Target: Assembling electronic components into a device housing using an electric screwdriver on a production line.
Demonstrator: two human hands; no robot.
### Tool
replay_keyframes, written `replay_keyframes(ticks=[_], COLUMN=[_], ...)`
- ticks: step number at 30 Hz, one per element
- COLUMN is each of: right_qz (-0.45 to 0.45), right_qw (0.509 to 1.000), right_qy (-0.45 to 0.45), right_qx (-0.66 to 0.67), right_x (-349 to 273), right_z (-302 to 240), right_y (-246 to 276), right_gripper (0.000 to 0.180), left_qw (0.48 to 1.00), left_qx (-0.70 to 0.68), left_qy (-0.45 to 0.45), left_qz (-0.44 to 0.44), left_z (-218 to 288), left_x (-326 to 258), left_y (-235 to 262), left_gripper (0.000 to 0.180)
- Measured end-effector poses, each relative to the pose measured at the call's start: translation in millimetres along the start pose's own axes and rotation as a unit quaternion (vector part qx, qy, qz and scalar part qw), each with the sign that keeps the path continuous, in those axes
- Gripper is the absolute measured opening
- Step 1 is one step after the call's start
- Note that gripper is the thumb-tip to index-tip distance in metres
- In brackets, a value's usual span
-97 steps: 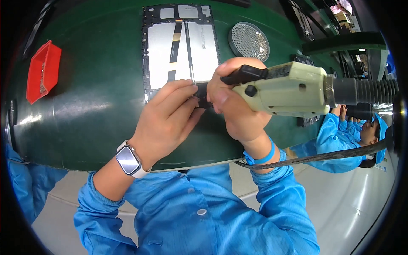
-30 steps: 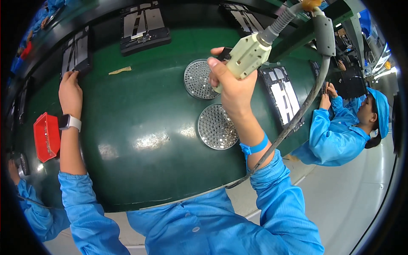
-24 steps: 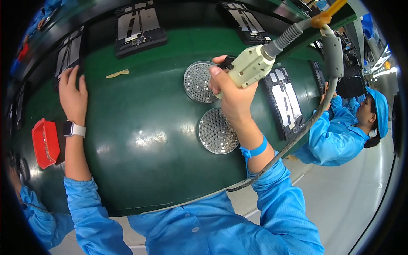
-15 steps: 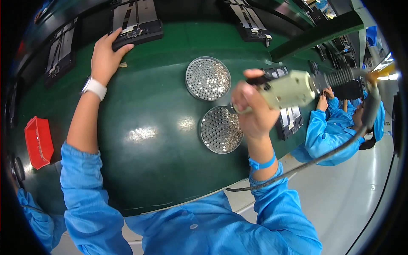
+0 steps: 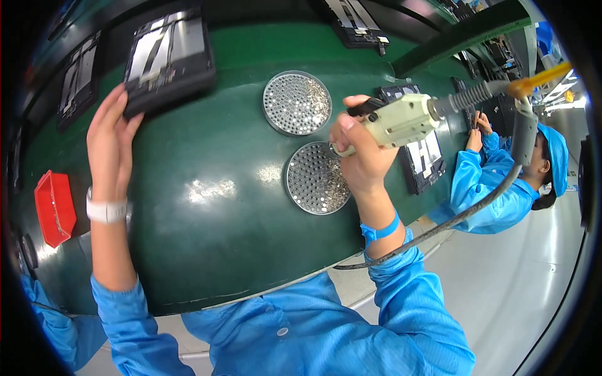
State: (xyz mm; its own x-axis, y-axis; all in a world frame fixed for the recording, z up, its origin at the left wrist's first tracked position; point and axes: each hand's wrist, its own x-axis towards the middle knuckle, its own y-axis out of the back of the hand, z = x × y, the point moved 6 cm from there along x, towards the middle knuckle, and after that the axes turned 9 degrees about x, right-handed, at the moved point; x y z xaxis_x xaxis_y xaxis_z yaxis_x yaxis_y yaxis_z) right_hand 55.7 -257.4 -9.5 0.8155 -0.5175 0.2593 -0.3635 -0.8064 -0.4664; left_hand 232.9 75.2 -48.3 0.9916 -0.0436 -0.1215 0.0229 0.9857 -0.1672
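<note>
At the upper left of the frame the left hand (image 5: 111, 145) reaches up across the green tabletop (image 5: 207, 238), its fingers (image 5: 108, 111) stretched out and laid against the near edge of a black tray (image 5: 168, 59) that carries a flat device with silver panels; the fingers press on the tray's lower left corner rather than curl around it, so the hand is open and flat. A white wristwatch (image 5: 106, 210) sits on that wrist, above a blue sleeve (image 5: 125, 319). Right of centre the right hand (image 5: 359, 156) is clenched around the grip of a pale, cream-coloured electric screwdriver (image 5: 401, 120), held above the tabletop with its body pointing toward the right of the frame; a ribbed grey hose (image 5: 467, 97) and a dark cable (image 5: 439, 225) run off from it. A blue band (image 5: 379, 230) circles the right wrist. Two round perforated metal dishes lie on the tabletop: one (image 5: 297, 103) at upper centre, the other (image 5: 315, 178) just below it, beside and partly behind the right hand. A red bin (image 5: 54, 207) stands at the left edge. Another black tray (image 5: 423, 153) lies at the right behind the screwdriver. At the far right a co-worker (image 5: 501, 182) in a blue coat and cap bends over the same tabletop.
</note>
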Motion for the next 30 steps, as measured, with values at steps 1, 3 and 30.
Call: replay_keyframes(ticks=[1,3,30], right_qz=[0.003,0.006,-0.002], right_qw=[1.0,1.0,1.0], right_qy=[0.001,-0.01,0.015], right_qx=[-0.001,-0.001,-0.021], right_x=[0.0,1.1,1.0], right_z=[1.4,4.2,-1.5], right_y=[0.4,-2.0,-2.0], right_gripper=[0.026,0.024,0.022], left_qw=[1.0,0.999,0.782], left_qx=[0.014,0.046,0.477], left_qy=[0.008,0.018,-0.373], left_qz=[0.0,0.006,-0.149], left_z=[-4.6,-7.6,24.8], left_x=[-17.8,-55.8,-156.8], left_y=[9.4,29.1,-57.7], left_gripper=[0.035,0.036,0.02])
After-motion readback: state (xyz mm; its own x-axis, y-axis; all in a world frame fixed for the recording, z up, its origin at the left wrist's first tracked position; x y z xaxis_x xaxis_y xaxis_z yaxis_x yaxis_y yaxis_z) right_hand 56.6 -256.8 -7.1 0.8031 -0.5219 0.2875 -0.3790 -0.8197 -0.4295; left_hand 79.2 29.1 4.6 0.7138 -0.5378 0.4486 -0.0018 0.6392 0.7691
